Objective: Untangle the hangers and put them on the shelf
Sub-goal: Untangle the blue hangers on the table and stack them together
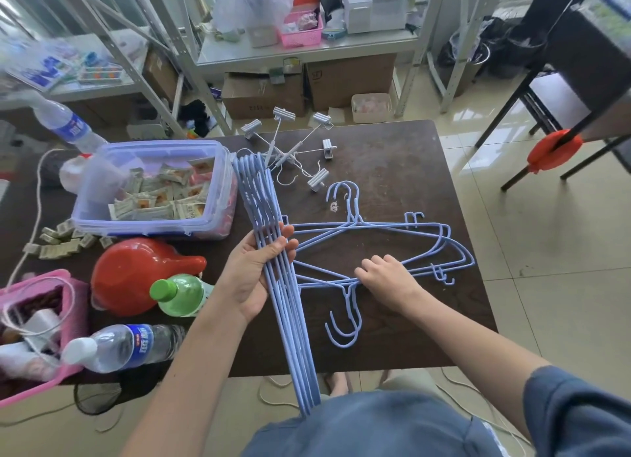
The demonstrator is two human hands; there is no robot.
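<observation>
My left hand (254, 272) grips a stack of several light-blue wire hangers (269, 224), held on edge and running from the plastic box down to my lap. More blue hangers (392, 244) lie tangled flat on the dark brown table (403, 169); some hooks point away from me and others toward me. My right hand (386, 277) rests on this pile, fingers curled round the wires near the near-side hooks. A metal shelf (307, 51) stands behind the table.
A white clip hanger (290, 149) lies at the table's far side. On the left stand a clear plastic box of sachets (153, 190), a red jug (136, 275), a green-capped bottle (177, 294), a water bottle (126, 347) and a pink basket (37, 326). Chairs stand at right.
</observation>
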